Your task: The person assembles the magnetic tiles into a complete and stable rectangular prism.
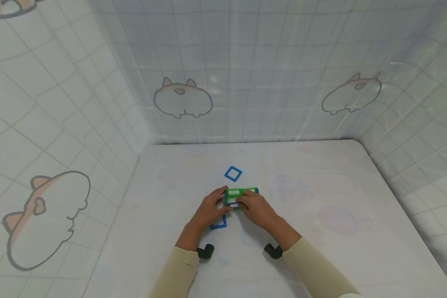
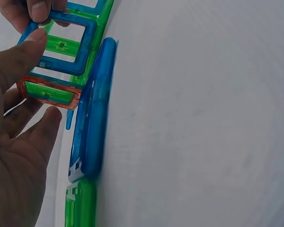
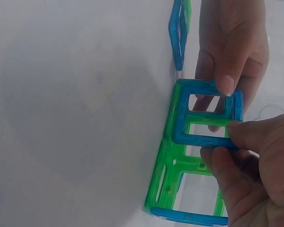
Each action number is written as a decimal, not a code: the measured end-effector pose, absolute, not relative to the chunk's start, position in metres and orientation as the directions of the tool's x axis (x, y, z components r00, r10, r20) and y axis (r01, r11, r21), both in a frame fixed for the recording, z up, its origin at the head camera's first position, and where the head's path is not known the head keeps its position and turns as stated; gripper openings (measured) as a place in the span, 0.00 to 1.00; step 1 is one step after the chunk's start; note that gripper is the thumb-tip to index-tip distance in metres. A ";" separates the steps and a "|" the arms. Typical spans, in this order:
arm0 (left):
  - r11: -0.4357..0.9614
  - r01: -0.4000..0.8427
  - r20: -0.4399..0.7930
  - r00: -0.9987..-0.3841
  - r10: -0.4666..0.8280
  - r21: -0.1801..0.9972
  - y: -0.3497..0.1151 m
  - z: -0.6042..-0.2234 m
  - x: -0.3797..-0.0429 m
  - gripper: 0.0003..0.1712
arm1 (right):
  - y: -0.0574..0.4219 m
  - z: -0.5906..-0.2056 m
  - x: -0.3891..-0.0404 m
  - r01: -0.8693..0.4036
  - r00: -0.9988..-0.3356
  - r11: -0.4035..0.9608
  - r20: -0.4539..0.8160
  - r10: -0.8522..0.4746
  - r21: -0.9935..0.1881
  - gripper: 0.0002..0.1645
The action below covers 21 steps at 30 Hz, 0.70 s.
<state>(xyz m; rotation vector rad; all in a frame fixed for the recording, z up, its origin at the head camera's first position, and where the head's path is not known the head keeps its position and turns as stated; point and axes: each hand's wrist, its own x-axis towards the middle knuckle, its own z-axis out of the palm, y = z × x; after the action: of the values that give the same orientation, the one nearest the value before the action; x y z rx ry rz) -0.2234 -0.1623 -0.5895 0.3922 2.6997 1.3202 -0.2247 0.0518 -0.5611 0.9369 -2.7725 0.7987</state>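
Observation:
My right hand (image 1: 258, 209) pinches a blue square magnetic tile (image 3: 206, 141) between thumb and fingers, over a box-like structure of green magnetic tiles (image 3: 156, 184) with blue edges. At the structure's left end, my left hand (image 1: 208, 211) holds with its thumb on the blue tile's corner and its fingers spread round the far side. An orange-red tile edge (image 2: 52, 101) shows low on the structure in the left wrist view. Near the left hand, another blue tile (image 1: 219, 226) lies on the table, with a green tile (image 2: 80, 203) adjoining it.
A loose blue square tile (image 1: 238, 176) lies on the white table (image 1: 320, 178) beyond the structure. Pale tile-patterned sheets with cartoon animals (image 1: 182, 99) enclose the back and sides. Black devices (image 1: 205, 251) sit at both wrists.

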 end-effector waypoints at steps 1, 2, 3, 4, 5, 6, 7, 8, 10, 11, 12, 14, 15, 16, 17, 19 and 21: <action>0.590 0.178 0.009 -0.961 0.278 0.788 -0.163 -0.589 -0.223 0.48 | 0.052 -0.561 -0.225 -0.593 -0.803 0.669 0.262 -0.536 -0.449 0.10; 0.590 0.174 0.005 -0.961 0.277 0.789 -0.163 -0.588 -0.223 0.48 | 0.052 -0.560 -0.225 -0.595 -0.801 0.667 0.264 -0.537 -0.449 0.10; 0.587 0.175 0.005 -0.960 0.281 0.790 -0.163 -0.588 -0.223 0.49 | 0.052 -0.560 -0.225 -0.596 -0.800 0.666 0.266 -0.537 -0.449 0.10; 0.588 0.174 0.002 -0.960 0.281 0.790 -0.163 -0.587 -0.223 0.49 | 0.052 -0.560 -0.225 -0.597 -0.800 0.666 0.268 -0.537 -0.447 0.10; 0.588 0.168 -0.004 -0.960 0.281 0.791 -0.163 -0.587 -0.223 0.49 | 0.052 -0.560 -0.225 -0.597 -0.800 0.666 0.268 -0.537 -0.446 0.10; 0.584 0.169 -0.005 -0.958 0.285 0.794 -0.163 -0.587 -0.223 0.49 | 0.051 -0.560 -0.226 -0.597 -0.800 0.667 0.268 -0.537 -0.445 0.10; 0.577 0.163 -0.011 -0.958 0.286 0.800 -0.163 -0.587 -0.222 0.49 | 0.052 -0.560 -0.226 -0.597 -0.800 0.668 0.266 -0.538 -0.445 0.10; 0.575 0.156 -0.017 -0.958 0.285 0.803 -0.163 -0.586 -0.222 0.49 | 0.052 -0.560 -0.226 -0.595 -0.801 0.669 0.263 -0.538 -0.445 0.10; 0.573 0.138 -0.034 -0.960 0.279 0.808 -0.163 -0.587 -0.222 0.49 | 0.052 -0.560 -0.226 -0.592 -0.802 0.668 0.255 -0.539 -0.451 0.11; 0.572 0.131 -0.041 -0.960 0.278 0.810 -0.163 -0.587 -0.222 0.49 | 0.052 -0.560 -0.226 -0.591 -0.803 0.667 0.252 -0.540 -0.454 0.11; 0.572 0.128 -0.044 -0.960 0.278 0.810 -0.162 -0.587 -0.222 0.50 | 0.052 -0.560 -0.226 -0.590 -0.803 0.665 0.250 -0.541 -0.457 0.11; 0.579 0.120 -0.053 -0.961 0.273 0.806 -0.162 -0.587 -0.222 0.50 | 0.052 -0.560 -0.226 -0.589 -0.804 0.661 0.249 -0.540 -0.465 0.11; 0.581 0.118 -0.055 -0.961 0.271 0.805 -0.162 -0.587 -0.222 0.50 | 0.052 -0.560 -0.226 -0.589 -0.803 0.659 0.250 -0.541 -0.468 0.11; 0.588 0.116 -0.057 -0.962 0.268 0.800 -0.162 -0.587 -0.222 0.50 | 0.052 -0.560 -0.226 -0.590 -0.803 0.656 0.250 -0.542 -0.471 0.11; 0.593 0.116 -0.059 -0.962 0.267 0.797 -0.162 -0.587 -0.222 0.50 | 0.052 -0.561 -0.226 -0.589 -0.802 0.654 0.249 -0.542 -0.474 0.11; 0.601 0.114 -0.062 -0.963 0.264 0.791 -0.162 -0.587 -0.221 0.50 | 0.052 -0.562 -0.225 -0.588 -0.802 0.652 0.243 -0.545 -0.479 0.11; 0.604 0.104 -0.072 -0.963 0.259 0.790 -0.161 -0.588 -0.220 0.50 | 0.051 -0.563 -0.225 -0.584 -0.804 0.653 0.230 -0.548 -0.483 0.12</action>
<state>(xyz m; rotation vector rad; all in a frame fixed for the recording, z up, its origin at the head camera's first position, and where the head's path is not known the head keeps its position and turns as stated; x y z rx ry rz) -0.2196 -0.1613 -0.5879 0.3032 2.6500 1.2880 -0.2246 0.0512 -0.5625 0.9593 -2.7979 0.8518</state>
